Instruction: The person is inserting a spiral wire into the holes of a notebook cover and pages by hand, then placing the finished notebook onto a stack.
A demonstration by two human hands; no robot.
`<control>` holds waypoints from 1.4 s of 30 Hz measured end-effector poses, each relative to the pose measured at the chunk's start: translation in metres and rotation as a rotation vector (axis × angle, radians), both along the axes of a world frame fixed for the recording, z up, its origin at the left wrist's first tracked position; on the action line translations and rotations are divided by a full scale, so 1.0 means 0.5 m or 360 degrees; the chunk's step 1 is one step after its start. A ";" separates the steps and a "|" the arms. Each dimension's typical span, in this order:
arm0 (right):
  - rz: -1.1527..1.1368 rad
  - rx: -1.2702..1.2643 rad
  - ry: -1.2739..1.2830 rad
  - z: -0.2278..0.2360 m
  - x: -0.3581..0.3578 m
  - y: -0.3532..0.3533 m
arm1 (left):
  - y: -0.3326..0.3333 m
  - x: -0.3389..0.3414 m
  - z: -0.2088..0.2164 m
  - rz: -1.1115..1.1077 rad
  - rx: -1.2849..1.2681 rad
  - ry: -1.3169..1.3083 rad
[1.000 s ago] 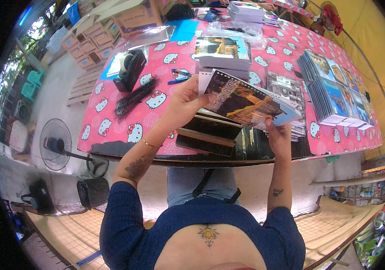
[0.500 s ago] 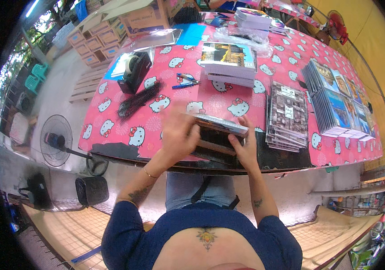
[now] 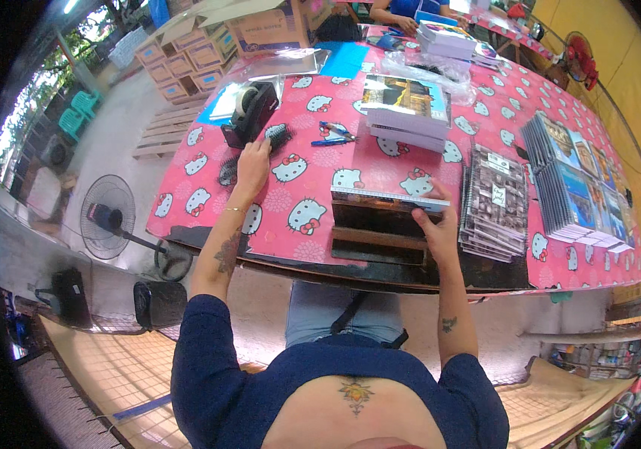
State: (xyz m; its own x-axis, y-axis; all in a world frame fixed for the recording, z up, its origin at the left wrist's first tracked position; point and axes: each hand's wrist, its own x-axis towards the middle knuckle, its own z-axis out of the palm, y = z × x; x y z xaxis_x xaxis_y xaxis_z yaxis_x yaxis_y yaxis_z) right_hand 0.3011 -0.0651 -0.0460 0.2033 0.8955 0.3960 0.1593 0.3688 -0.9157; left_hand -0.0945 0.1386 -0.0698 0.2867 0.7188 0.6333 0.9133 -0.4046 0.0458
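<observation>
1. Biggest change from a second ago: the sheet stack (image 3: 388, 197) isn't being held up by both hands anymore. It's now standing on edge at the dark stepped block (image 3: 380, 247) by the near edge of the worktop (image 3: 275, 224).
2. The right hand (image 3: 438, 221) is doing all the holding, gripping the stack's right end with the thumb in front and the fingers going behind.
3. The left hand (image 3: 255, 159) is off the paper and reaching across to the black spiral coils (image 3: 279, 137). Its fingertips are sitting over them, but I can't tell if it's pinching one or just touching.
4. What that's meaning, as I read it: one hand is steadying the paper, which is freeing the other for the coils.
5. What's in the way: the black tape dispenser (image 3: 253, 112) is crowding that hand, sitting just beside the coils. The coils are also lying bunched up, so I'd guess they're prone to snagging.
6. Around it: some pens (image 3: 333, 133) are lying behind the block, a book pile (image 3: 410, 123) is sitting farther back, and grey-patterned notebooks (image 3: 495, 191) are stacking up just right of the right hand. More spiral-bound books (image 3: 571, 179) are filling the far right.
7. Way back, a co-worker's hand (image 3: 408, 26) is showing near another pile, well apart from all this.
</observation>
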 end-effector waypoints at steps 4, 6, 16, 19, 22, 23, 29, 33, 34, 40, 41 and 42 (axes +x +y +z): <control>-0.0436 0.0437 -0.0730 0.141 -0.058 -0.033 | -0.004 0.011 0.017 0.0104 -0.0183 -0.0061; -0.0353 0.0532 -0.1317 0.192 -0.107 -0.034 | -0.028 0.042 0.034 -0.0002 -0.0010 -0.0243; -0.0187 0.0435 -0.1480 0.134 -0.207 0.067 | -0.337 0.203 0.157 -0.0578 -0.0524 -0.0771; -0.0163 0.0425 -0.1428 0.138 -0.206 0.067 | -0.344 0.219 0.141 -0.0646 -0.0659 -0.1266; -0.0104 0.0433 -0.1381 0.142 -0.206 0.062 | -0.338 0.215 0.134 -0.0568 -0.0705 -0.1186; -0.0100 0.0425 -0.1388 0.143 -0.205 0.062 | -0.336 0.217 0.137 -0.0584 -0.0640 -0.1157; -0.0079 0.0431 -0.1402 0.143 -0.201 0.060 | -0.328 0.224 0.167 -0.0525 -0.0853 -0.1298; -0.0037 0.0402 -0.1410 0.151 -0.198 0.057 | -0.313 0.216 0.174 -0.0760 -0.0456 -0.0873; -0.0021 0.0399 -0.1411 0.152 -0.196 0.057 | -0.305 0.212 0.178 -0.0846 -0.0317 -0.0719; 0.0103 0.0438 -0.1408 0.165 -0.173 0.053 | -0.283 0.199 0.209 -0.0850 -0.0771 -0.0417; 0.0057 0.0439 -0.1468 0.171 -0.166 0.050 | -0.284 0.199 0.218 -0.0831 -0.0735 -0.0320; 0.0011 0.0439 -0.1527 0.180 -0.158 0.045 | -0.285 0.199 0.228 -0.0811 -0.0698 -0.0223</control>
State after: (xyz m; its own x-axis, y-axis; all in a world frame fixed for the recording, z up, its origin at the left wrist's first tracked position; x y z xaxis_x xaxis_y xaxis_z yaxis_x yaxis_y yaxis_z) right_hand 0.2222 -0.0424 0.0442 -0.3168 0.7474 0.5840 0.7838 0.5530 -0.2826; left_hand 0.0048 -0.0041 0.0442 0.5936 0.7147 0.3700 0.5876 -0.6990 0.4075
